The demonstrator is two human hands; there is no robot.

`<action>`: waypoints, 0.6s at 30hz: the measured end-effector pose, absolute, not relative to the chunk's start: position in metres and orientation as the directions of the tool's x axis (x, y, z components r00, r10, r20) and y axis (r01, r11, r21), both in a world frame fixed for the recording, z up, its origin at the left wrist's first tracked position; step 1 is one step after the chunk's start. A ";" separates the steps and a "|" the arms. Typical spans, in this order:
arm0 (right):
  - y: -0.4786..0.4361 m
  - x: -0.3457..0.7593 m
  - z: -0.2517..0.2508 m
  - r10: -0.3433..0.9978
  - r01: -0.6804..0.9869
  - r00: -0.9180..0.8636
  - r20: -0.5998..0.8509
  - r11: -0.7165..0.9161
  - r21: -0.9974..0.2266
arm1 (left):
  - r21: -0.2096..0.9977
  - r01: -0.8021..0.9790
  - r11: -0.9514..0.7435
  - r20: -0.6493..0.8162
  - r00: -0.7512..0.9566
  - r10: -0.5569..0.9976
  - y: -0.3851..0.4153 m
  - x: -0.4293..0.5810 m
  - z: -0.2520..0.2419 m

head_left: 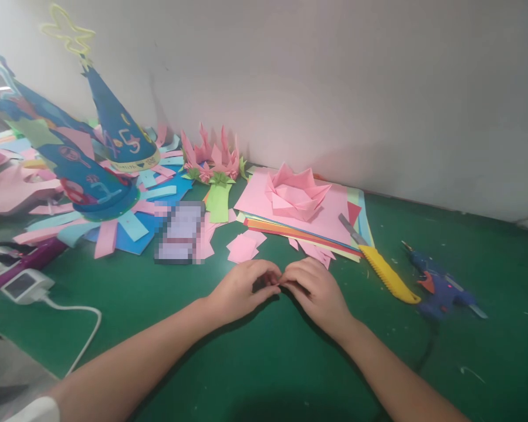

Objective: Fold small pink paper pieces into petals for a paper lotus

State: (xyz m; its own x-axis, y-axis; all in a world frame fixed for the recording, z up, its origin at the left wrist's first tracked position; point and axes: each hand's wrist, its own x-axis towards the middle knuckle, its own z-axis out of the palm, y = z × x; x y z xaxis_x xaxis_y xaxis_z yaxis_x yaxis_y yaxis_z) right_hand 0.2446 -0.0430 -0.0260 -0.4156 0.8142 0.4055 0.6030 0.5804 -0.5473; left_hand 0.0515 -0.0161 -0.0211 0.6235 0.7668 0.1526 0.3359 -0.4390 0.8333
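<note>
Fingertip to fingertip, my left hand [240, 293] and my right hand [319, 296] meet over the middle of the green table. Both are closed in a pinch on a small piece of pink paper [278, 283], mostly hidden by the fingers. Just beyond them lie cut pink paper pieces [243, 247], with more scraps [314, 252] behind my right hand. A folded pink paper flower [295, 196] rests on a stack of coloured paper sheets [253, 199]. Right of the stack is a knife with a yellow handle [389, 275].
At right lies a blue glue gun [444, 293]. Behind the blurred phone [180, 231] stands a pink paper crown [213, 155]. Blue cone hats [118, 126] with paper strips fill the left, near a white device with a cable [26, 287]. A wall [356, 88] bounds the back.
</note>
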 end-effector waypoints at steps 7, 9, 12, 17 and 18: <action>-0.046 0.243 -0.024 0.816 0.615 -0.371 0.443 0.574 -0.541 | 0.906 0.289 -0.309 0.111 0.542 0.833 -0.018 0.052 -0.025; -0.047 0.243 -0.024 0.815 0.615 -0.365 0.449 0.573 -0.541 | 0.882 0.316 -0.349 0.129 0.551 0.824 -0.018 0.052 -0.025; -0.048 0.243 -0.024 0.811 0.621 -0.346 0.471 0.575 -0.533 | 0.865 0.321 -0.387 0.149 0.572 0.807 -0.017 0.053 -0.022; -0.047 0.243 -0.024 0.791 0.616 -0.344 0.506 0.597 -0.514 | 0.896 0.269 -0.353 0.146 0.572 0.807 -0.014 0.052 -0.021; -0.047 0.244 -0.024 0.785 0.619 -0.340 0.518 0.601 -0.506 | 0.915 0.242 -0.323 0.137 0.568 0.812 -0.013 0.052 -0.022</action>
